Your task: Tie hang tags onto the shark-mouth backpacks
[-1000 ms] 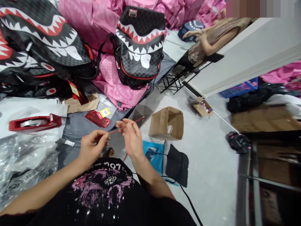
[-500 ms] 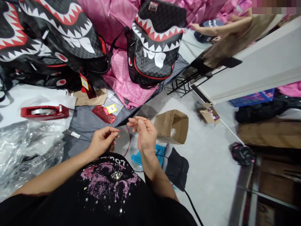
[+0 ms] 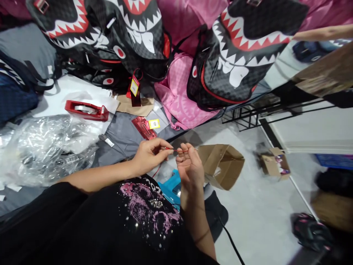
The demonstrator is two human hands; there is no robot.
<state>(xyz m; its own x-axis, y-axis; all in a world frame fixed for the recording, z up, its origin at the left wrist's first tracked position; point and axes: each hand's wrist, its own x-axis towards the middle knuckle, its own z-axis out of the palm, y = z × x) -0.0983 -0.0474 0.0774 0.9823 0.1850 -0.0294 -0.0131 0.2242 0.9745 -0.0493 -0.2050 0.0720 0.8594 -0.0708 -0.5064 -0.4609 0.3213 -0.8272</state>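
Note:
My left hand (image 3: 150, 154) and my right hand (image 3: 189, 167) are close together in front of my chest, each pinching a thin red string (image 3: 179, 150) stretched between their fingertips. A loop of the string hangs down below my left hand. Just beyond my left hand lie red hang tags with a yellow label (image 3: 146, 127) on grey cloth (image 3: 121, 136). A black checkered backpack with a shark mouth (image 3: 237, 55) stands further off on the right, and more of the same backpacks (image 3: 110, 33) are piled on the left.
A red tape dispenser (image 3: 86, 109) sits on white paper at left, beside crumpled clear plastic bags (image 3: 41, 147). An open cardboard box (image 3: 223, 163) lies on the floor by my right hand, a smaller box (image 3: 274, 165) further right. Pink backpacks (image 3: 179, 95) lie behind. Another person's arm (image 3: 322, 34) shows top right.
The view has swung left and down. My hands have drawn closer together, and the red string's loop between them is pulled tighter.

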